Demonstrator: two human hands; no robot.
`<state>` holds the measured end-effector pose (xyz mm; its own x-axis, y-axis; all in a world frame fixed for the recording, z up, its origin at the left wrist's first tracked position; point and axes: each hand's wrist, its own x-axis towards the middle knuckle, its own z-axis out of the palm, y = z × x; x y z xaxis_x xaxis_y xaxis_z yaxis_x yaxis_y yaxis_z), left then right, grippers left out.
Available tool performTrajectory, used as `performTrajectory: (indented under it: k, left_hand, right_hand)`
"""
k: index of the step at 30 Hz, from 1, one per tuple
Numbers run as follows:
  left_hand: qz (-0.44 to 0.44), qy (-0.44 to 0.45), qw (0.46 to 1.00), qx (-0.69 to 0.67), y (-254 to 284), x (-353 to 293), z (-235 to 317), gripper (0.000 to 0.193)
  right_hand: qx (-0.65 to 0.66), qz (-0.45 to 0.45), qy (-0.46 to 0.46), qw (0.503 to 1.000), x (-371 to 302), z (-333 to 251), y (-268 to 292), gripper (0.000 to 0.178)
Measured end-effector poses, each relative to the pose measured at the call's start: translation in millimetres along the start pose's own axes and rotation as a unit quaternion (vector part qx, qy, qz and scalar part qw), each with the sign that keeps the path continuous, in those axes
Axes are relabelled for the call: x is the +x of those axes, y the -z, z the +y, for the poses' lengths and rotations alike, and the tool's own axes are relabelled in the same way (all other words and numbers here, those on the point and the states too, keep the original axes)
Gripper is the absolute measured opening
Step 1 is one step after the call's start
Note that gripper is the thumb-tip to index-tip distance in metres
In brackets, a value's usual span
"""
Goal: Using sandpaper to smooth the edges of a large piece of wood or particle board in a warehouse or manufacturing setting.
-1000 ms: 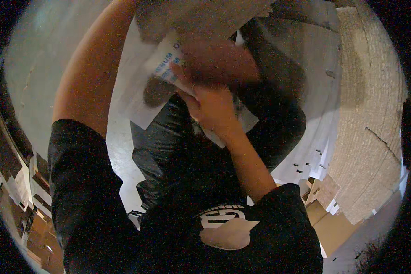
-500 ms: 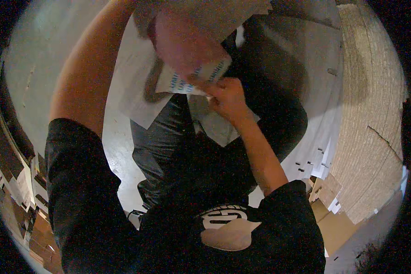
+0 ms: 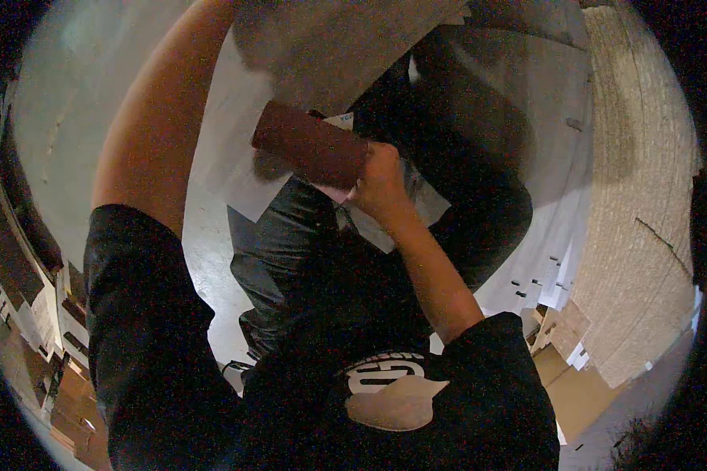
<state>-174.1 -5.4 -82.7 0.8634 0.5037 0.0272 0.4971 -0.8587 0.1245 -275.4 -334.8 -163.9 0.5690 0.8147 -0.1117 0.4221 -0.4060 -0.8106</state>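
My right hand is closed around one end of a dark reddish-brown piece of sandpaper, bent over and held above my lap. A small pale corner with printing shows behind its upper edge. My left arm reaches up and leaves the picture at the top, so the left hand is out of sight. Just beyond the sandpaper, a grey-brown wooden panel slants across the top of the view. Under my right wrist lies a pale grey flat piece on my dark trousers.
To the right stands a large tan board with streaky grain and a dark crack. Pale panels with small slots lie beside my knee. Wood and cardboard scraps sit at lower right. Stacked pieces line the left rim.
The sandpaper has turned from its pale printed back to its dark gritty side and come down toward my lap. My right hand has shifted slightly down and left, its fingers now wrapped round it.
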Motion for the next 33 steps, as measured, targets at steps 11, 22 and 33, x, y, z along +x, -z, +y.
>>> performTrajectory:
  k: [11,22,33]
  left_hand:
    - [0.039,-0.014,0.999,-0.021,1,-9,1,0.095]
    - [-0.001,0.017,1.0,-0.002,4,-2,6,0.094]
    - [0.008,0.011,1.0,0.003,-2,-2,4,0.097]
  right_hand:
    - [0.026,0.278,-0.018,0.96,-16,24,20,0.036]
    - [-0.142,0.082,0.075,0.984,2,21,26,0.031]
    - [-0.179,0.002,0.135,0.974,-11,32,7,0.034]
